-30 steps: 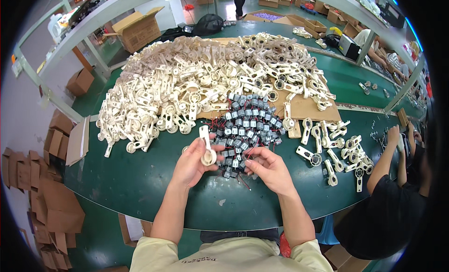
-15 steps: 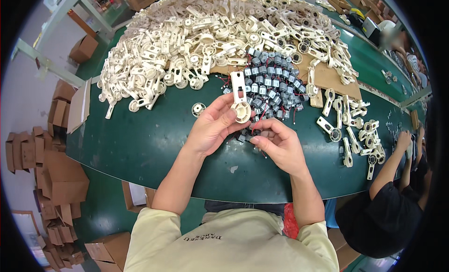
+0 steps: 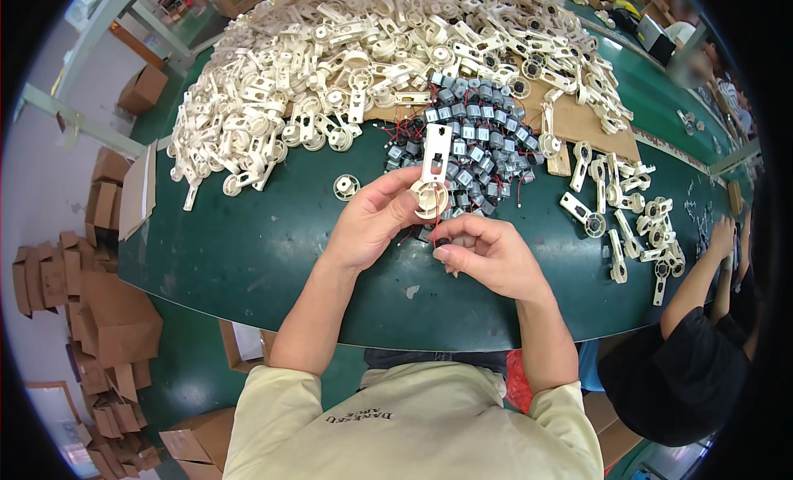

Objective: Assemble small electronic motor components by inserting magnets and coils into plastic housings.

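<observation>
My left hand (image 3: 372, 221) is closed on a cream plastic housing (image 3: 435, 162), a flat slotted arm with a round cup at its lower end. The arm points away from me and the thumb lies against the cup. Just below it, my right hand (image 3: 489, 253) pinches a thin red wire (image 3: 437, 220) that runs up across the cup. Something small and dark shows at those fingertips, too covered to name. Behind both hands lies a heap of small grey motors (image 3: 475, 154) with red and black wires. A loose round cream part (image 3: 346, 187) rests left of the housing.
A big pile of cream housings (image 3: 273, 92) covers the far side of the green table (image 3: 248, 265), partly on cardboard (image 3: 591, 133). Several housings with black rings (image 3: 657, 224) lie at the right. Beyond them a co-worker's arm (image 3: 698, 265) reaches in. Cardboard boxes (image 3: 120, 315) stand at the left.
My right hand has moved slightly left and down, and the red wire now stretches over the cup. The housing has shifted a little to the right, still in my left hand.
</observation>
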`<action>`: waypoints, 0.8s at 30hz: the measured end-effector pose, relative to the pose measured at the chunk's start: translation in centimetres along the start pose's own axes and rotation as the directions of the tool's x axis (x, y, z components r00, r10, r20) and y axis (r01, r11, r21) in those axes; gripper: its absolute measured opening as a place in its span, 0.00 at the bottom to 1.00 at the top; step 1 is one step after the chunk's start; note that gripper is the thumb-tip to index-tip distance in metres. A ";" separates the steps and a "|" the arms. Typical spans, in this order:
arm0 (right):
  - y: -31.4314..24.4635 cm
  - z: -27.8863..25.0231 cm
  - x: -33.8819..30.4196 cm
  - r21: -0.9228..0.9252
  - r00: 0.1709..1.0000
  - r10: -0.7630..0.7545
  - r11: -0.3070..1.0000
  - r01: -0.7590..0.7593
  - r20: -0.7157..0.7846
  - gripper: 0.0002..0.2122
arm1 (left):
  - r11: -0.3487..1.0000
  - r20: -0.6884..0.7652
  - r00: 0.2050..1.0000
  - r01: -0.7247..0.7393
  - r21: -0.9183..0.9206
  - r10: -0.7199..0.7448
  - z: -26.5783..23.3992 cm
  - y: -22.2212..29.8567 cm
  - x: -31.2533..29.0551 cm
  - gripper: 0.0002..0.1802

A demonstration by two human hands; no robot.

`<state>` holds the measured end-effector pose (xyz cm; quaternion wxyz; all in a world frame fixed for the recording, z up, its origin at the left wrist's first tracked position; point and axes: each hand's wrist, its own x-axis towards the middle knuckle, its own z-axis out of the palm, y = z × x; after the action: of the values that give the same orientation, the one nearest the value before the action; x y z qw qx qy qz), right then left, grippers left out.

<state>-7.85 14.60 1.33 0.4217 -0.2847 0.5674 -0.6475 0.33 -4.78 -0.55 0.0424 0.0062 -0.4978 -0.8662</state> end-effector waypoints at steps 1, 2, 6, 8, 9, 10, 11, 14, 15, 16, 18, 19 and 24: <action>-0.1 0.0 0.0 -0.044 1.000 0.008 0.999 -0.008 0.000 0.10 | 1.000 0.003 1.000 -0.004 0.007 0.004 0.0 0.0 0.0 0.24; -0.1 0.0 0.0 -0.088 1.000 0.017 0.996 -0.017 -0.001 0.10 | 1.000 0.005 1.000 -0.009 0.014 0.009 0.0 0.0 0.0 0.24; 0.0 -0.1 0.0 -0.062 1.000 -0.018 0.998 0.018 -0.009 0.10 | 0.998 -0.001 1.000 -0.008 0.064 0.008 0.0 0.1 -0.1 0.24; -0.1 0.0 0.0 0.004 0.998 -0.035 0.999 0.036 -0.042 0.10 | 0.983 0.014 0.999 -0.046 0.176 0.044 -0.1 0.2 0.0 0.24; 0.0 -0.1 0.0 0.005 0.999 -0.033 0.999 0.033 -0.044 0.10 | 0.984 0.014 0.999 -0.043 0.174 0.041 0.0 0.1 0.1 0.24; 0.1 -0.3 0.0 -0.084 0.997 -0.072 0.994 0.071 -0.012 0.10 | 0.984 0.011 0.998 -0.068 0.162 0.067 0.1 0.0 0.2 0.25; 0.2 -0.4 -0.1 -0.172 0.994 -0.109 0.979 0.111 0.024 0.10 | 0.984 0.008 0.996 -0.093 0.151 0.092 0.1 -0.1 0.2 0.26; 0.4 -0.1 0.0 -0.127 0.995 -0.097 0.987 0.096 0.004 0.09 | 0.986 0.036 0.995 -0.096 0.137 0.092 -0.2 -0.4 0.2 0.27; 0.2 0.0 0.0 -0.126 0.996 -0.095 0.988 0.094 0.004 0.09 | 0.986 0.034 0.995 -0.095 0.136 0.091 -0.3 -0.4 0.2 0.27; 0.0 0.0 0.0 -0.082 0.997 -0.064 0.995 0.061 -0.038 0.09 | 0.987 0.051 0.996 -0.076 0.138 0.070 -0.5 -0.4 0.2 0.27; 0.0 -0.2 0.0 -0.022 0.996 -0.003 1.000 0.001 -0.093 0.10 | 0.989 0.065 0.997 -0.053 0.139 0.044 -0.6 -0.4 0.2 0.27; 0.0 -0.3 0.0 -0.018 0.996 0.001 1.000 -0.003 -0.094 0.10 | 0.988 0.062 0.995 -0.084 0.131 0.076 -0.3 -0.3 0.2 0.26; 0.0 -0.9 0.1 0.002 0.994 0.029 1.000 -0.029 -0.102 0.12 | 0.965 -0.017 0.988 -0.146 0.219 0.153 -0.2 -0.3 0.3 0.18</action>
<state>-8.70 14.93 1.09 0.4016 -0.2431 0.5922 -0.6550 0.05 -4.85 -0.91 0.1149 -0.0123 -0.5877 -0.8008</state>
